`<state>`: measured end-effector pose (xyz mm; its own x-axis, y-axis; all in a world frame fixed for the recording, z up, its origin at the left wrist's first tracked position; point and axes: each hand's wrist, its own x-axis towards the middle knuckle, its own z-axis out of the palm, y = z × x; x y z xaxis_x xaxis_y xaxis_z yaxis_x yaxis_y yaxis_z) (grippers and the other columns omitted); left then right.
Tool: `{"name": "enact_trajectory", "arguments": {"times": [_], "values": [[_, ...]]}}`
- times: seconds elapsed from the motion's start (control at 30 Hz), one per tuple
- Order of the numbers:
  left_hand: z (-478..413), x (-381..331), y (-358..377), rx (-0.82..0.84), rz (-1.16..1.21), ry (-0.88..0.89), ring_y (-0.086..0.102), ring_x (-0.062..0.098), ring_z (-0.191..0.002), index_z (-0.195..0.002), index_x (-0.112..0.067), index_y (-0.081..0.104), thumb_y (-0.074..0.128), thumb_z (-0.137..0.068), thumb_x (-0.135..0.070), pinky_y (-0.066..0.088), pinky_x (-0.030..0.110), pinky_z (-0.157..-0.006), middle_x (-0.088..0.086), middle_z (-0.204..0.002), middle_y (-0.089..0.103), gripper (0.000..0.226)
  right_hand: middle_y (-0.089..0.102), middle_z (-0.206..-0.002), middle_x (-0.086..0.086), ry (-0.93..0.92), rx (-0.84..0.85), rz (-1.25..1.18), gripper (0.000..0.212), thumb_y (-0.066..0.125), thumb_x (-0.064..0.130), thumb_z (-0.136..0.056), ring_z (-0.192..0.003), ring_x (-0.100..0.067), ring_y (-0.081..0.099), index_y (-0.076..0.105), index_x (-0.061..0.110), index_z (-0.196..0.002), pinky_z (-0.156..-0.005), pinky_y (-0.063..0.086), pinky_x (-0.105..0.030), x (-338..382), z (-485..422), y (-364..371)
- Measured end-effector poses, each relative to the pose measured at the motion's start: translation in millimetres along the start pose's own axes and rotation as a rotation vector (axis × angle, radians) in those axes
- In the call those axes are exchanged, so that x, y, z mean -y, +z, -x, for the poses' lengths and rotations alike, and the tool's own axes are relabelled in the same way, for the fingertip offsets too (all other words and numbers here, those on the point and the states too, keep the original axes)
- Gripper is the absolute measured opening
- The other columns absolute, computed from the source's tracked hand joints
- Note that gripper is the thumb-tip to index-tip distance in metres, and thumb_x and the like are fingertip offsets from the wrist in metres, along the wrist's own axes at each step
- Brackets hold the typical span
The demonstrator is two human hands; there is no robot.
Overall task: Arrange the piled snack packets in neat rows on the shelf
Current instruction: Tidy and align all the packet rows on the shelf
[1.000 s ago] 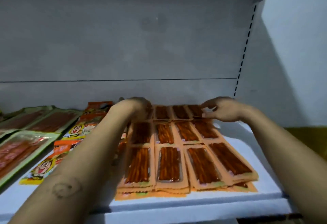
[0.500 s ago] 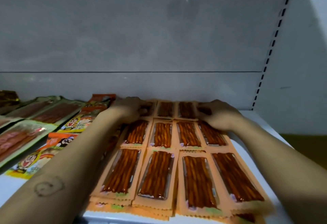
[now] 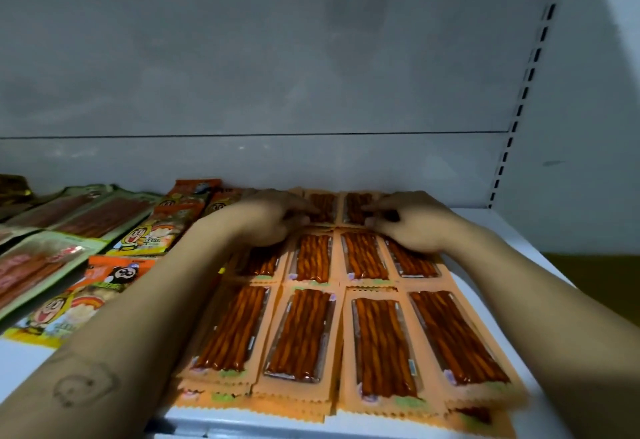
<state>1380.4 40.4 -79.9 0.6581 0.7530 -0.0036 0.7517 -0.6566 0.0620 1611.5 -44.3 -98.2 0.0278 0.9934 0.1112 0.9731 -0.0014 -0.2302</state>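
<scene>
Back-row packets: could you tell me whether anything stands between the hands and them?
Nothing visible does; the left hand and right hand both touch the back-row packets beside the rear wall.

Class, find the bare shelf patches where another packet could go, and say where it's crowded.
Bare shelf: the strip between the orange packets and the right wall, and the front-left corner beside the cartoon packets. Crowded: the centre, overlapping orange packets, left hand and right hand on the back row.

Stick packets [image 3: 381, 345] lie in rows on my shelf [image 3: 498, 227], with my left hand [image 3: 266, 220] and right hand [image 3: 412, 224] on the back row. Cartoon packets [image 3: 145, 234] sit just left of them.
</scene>
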Motion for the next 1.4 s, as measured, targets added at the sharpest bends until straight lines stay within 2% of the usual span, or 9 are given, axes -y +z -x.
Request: {"name": "enact_trajectory", "arguments": {"times": [0.2,0.3,0.4,0.57,0.77,0.97,1.23,1.3,1.4], "values": [[12,-6,-9,-0.006,-0.005,0.018,0.038,0.020,-0.140,-0.146,-0.044,0.039,0.048,-0.101,-0.043,0.029,0.045,-0.116,-0.006,-0.154,0.040,0.045,0.047,-0.146,-0.001,-0.025,0.007,0.023,0.045,0.053,0.045,-0.098,-0.130,-0.023,0.046,0.050,0.034,-0.141,-0.106,0.039,-0.038,8,10,-7],[25,-15,-22,0.016,0.113,0.067,0.045,0.017,-0.134,-0.135,-0.043,0.053,0.062,-0.092,-0.048,0.039,0.038,-0.109,-0.010,-0.146,0.049,0.044,0.052,-0.141,0.003,-0.073,-0.001,0.005,0.050,0.061,0.049,-0.091,-0.124,-0.018,0.050,0.053,0.034,-0.138,-0.098,0.042,-0.032,19,19,-14],[31,-25,-25,0.055,0.110,0.104,0.052,0.012,-0.124,-0.128,-0.040,0.059,0.067,-0.089,-0.047,0.045,0.037,-0.103,-0.012,-0.137,0.057,0.041,0.052,-0.143,0.008,-0.108,0.125,-0.009,0.049,0.066,0.044,-0.089,-0.129,-0.013,0.047,0.055,0.036,-0.136,-0.100,0.039,-0.030,32,27,-17],[30,-37,-18,0.147,0.001,0.133,0.049,0.004,-0.102,-0.127,-0.039,0.062,0.067,-0.090,-0.041,0.040,0.026,-0.085,-0.014,-0.130,0.059,0.037,0.053,-0.144,0.008,-0.122,0.228,0.006,0.048,0.065,0.048,-0.088,-0.131,-0.013,0.047,0.056,0.039,-0.135,-0.105,0.038,-0.035,37,33,-17],[28,-39,-18,0.167,-0.060,0.147,0.044,0.004,-0.102,-0.129,-0.039,0.061,0.066,-0.092,-0.037,0.037,0.026,-0.085,-0.013,-0.131,0.056,0.037,0.054,-0.143,0.006,-0.097,0.186,0.043,0.056,0.066,0.056,-0.083,-0.130,-0.014,0.048,0.057,0.038,-0.135,-0.091,0.033,-0.025,40,32,-17],[28,-38,-17,0.168,-0.052,0.154,0.043,0.002,-0.099,-0.128,-0.040,0.061,0.066,-0.092,-0.035,0.036,0.025,-0.083,-0.014,-0.130,0.056,0.036,0.054,-0.142,0.006,-0.104,0.175,0.050,0.055,0.065,0.057,-0.084,-0.130,-0.014,0.048,0.057,0.035,-0.135,-0.092,0.035,-0.027,41,31,-15],[49,-25,-35,0.006,0.029,0.013,0.055,0.014,-0.109,-0.134,-0.040,0.055,0.071,-0.088,-0.037,0.046,0.033,-0.090,-0.010,-0.126,0.060,0.048,0.062,-0.130,0.011,-0.057,0.183,0.037,0.050,0.075,0.044,-0.081,-0.107,-0.007,0.053,0.062,0.034,-0.128,-0.088,0.039,-0.027,19,52,-56],[60,-18,-34,0.056,-0.025,-0.046,0.054,0.013,-0.102,-0.134,-0.041,0.054,0.072,-0.088,-0.034,0.045,0.031,-0.086,-0.013,-0.115,0.058,0.050,0.061,-0.130,0.012,-0.049,0.254,0.065,0.051,0.077,0.039,-0.080,-0.109,-0.008,0.053,0.062,0.034,-0.129,-0.092,0.040,-0.028,22,53,-53],[75,-10,-28,0.159,-0.041,-0.123,0.050,0.010,-0.102,-0.135,-0.046,0.051,0.070,-0.090,-0.035,0.041,0.028,-0.086,-0.009,-0.126,0.057,0.050,0.059,-0.135,0.008,-0.023,0.307,0.100,0.055,0.079,0.037,-0.079,-0.121,-0.015,0.053,0.061,0.034,-0.131,-0.102,0.041,-0.034,28,50,-46]]}}
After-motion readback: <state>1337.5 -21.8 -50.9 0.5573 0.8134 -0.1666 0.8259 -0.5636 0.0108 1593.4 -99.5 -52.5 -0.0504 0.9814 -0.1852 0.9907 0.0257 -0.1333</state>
